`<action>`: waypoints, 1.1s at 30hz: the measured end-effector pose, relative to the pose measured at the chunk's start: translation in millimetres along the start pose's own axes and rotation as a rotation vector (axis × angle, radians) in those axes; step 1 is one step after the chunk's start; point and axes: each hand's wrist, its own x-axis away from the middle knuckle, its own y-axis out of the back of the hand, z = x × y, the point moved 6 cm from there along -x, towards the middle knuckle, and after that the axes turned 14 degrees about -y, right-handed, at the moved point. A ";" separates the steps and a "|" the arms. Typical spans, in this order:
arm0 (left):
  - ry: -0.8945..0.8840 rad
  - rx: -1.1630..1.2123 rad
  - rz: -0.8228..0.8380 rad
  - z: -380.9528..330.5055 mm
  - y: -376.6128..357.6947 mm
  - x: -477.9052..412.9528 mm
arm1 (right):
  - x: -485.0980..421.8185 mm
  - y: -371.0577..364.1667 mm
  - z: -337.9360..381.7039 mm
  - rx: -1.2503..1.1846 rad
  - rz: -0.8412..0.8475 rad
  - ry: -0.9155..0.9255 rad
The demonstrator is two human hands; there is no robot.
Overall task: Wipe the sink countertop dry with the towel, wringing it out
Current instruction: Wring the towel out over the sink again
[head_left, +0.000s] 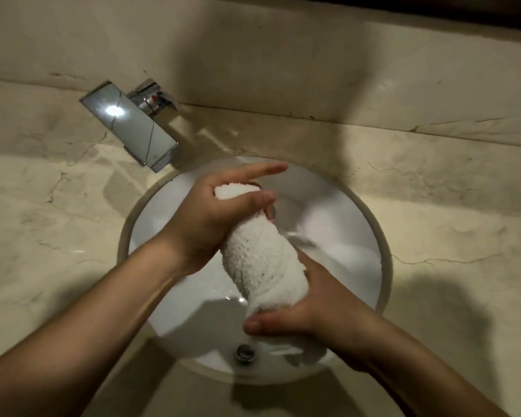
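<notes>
A white terry towel (260, 260), rolled and twisted into a thick rope, hangs over the round white sink (352, 236). My left hand (211, 218) grips its far end, thumb across the roll and index finger sticking out straight. My right hand (316, 314) grips the near end, thumb wrapped over the twisted part. A loose corner of towel pokes out below my right hand. The beige marble countertop (451, 212) surrounds the sink on all sides.
A chrome faucet (133, 127) with a flat rectangular spout reaches over the sink's far left rim. The overflow hole (245, 352) shows on the near wall of the basin. A marble backsplash (283, 70) rises behind the counter.
</notes>
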 end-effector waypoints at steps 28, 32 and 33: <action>0.123 0.695 0.395 15.3 -9.3 19.3 | 15.8 -20.6 -13.9 -0.188 0.323 -0.115; 0.013 0.861 0.517 -17.0 -26.4 16.5 | 21.0 -27.6 -5.6 -0.308 0.442 -0.049; 0.002 0.770 0.514 -17.4 -28.2 16.3 | 22.5 -25.1 -3.5 -0.350 0.431 -0.009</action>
